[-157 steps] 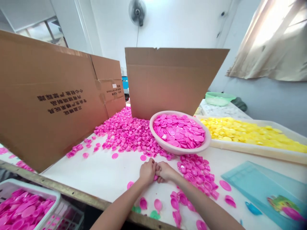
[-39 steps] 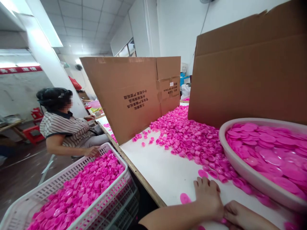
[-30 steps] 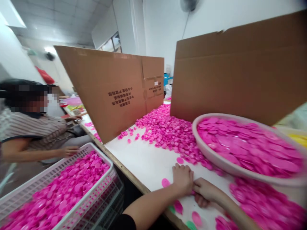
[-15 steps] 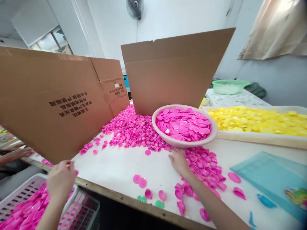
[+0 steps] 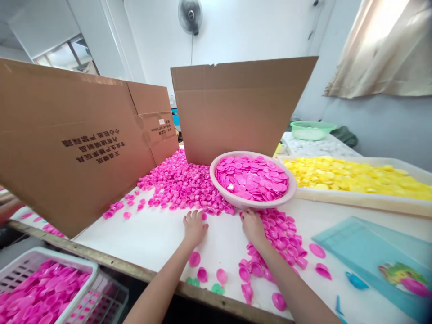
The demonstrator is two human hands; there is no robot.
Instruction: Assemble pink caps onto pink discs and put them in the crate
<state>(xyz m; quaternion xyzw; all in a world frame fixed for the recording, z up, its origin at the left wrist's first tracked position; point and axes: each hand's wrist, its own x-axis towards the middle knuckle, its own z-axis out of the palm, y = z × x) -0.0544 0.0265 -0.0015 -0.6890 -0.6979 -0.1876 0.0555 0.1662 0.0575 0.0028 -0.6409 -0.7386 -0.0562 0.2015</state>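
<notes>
My left hand reaches over the white tabletop with its fingers apart, at the front edge of a wide heap of small pink plastic cups. A pink disc shows at its fingertips. My right hand is closed just below the rim of a pale pink bowl. What its curled fingers hold, if anything, is hidden. Flat pink discs fill the bowl. Beside my right hand lies a second group of larger pink cups. Between my forearms are a few loose pink pieces and green pieces.
A white basket of pink pieces stands below the table's front edge. Upright cardboard panels flank the heap. To the right are a tray of yellow pieces and a blue plastic sheet. Another person's arm shows far left.
My left hand has moved from above the basket to the right, onto the table by the cup heap, and its fingers have spread. My right hand stays near the bowl, its fingers more curled.
</notes>
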